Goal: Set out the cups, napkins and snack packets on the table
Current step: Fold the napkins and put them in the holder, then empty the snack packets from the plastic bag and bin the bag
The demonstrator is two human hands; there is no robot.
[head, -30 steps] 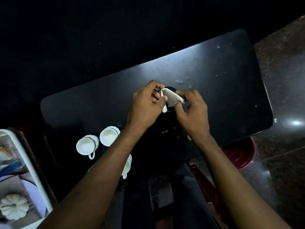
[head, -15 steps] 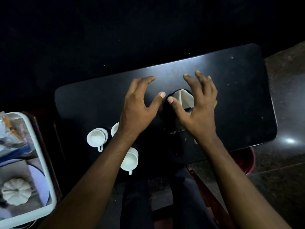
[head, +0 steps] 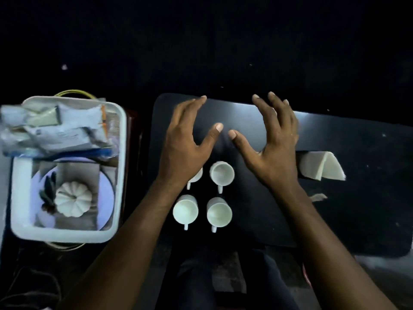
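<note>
Several white cups stand in a square on the black table [head: 357,209]; the near pair [head: 185,210] [head: 219,214] and the far right one [head: 222,174] show fully, the far left one [head: 196,176] is partly under my left wrist. A folded white napkin [head: 321,167] lies on the table to the right. My left hand [head: 186,142] and my right hand [head: 273,148] hover above the table beyond the cups, fingers spread, holding nothing. Snack packets [head: 55,128] are piled in the white tray [head: 120,175] at the left.
In the tray also lie a pale plate [head: 107,189], a grey napkin and a white pumpkin-shaped object [head: 73,199]. A small scrap [head: 318,196] lies on the table near my right forearm. My dark-clothed legs show below the table's near edge. The surroundings are dark.
Both hands have let go of the folded napkin and opened. The view has swung left, so the napkin now sits right of my right hand and the whole tray shows.
</note>
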